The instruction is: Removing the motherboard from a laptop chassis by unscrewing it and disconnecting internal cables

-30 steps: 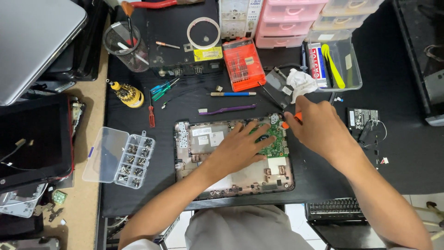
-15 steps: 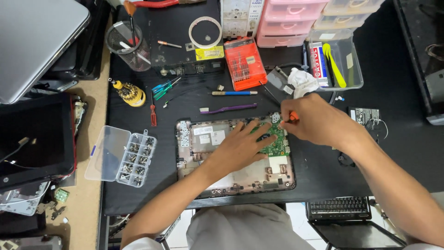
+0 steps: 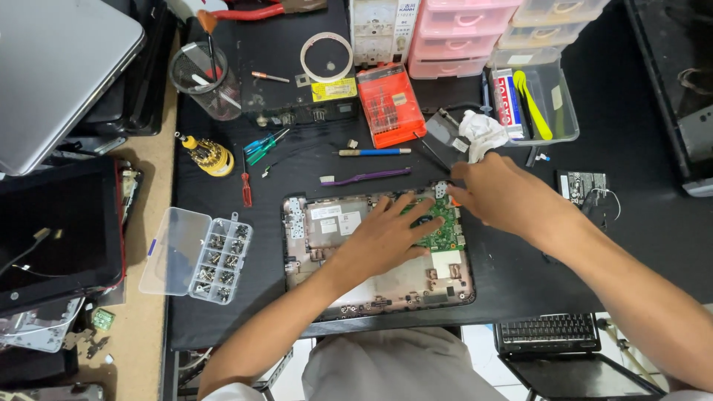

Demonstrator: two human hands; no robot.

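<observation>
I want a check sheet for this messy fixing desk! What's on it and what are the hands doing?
Surface: black mat on a tan bench.
Job's things: opened laptop base with green circuit board.
Clutter: clear screw organiser, orange bit case, yellow screwdriver, tape ring, pink drawers.
Hands: left hand flat on the board; right hand at the base's top right corner, pinching something orange.
Cables: thin wires by the small black part.
Surroundings: grey laptop, keyboard.

Matt black mat point(image 3: 594, 134), clear plastic box point(image 3: 194, 254)
</observation>
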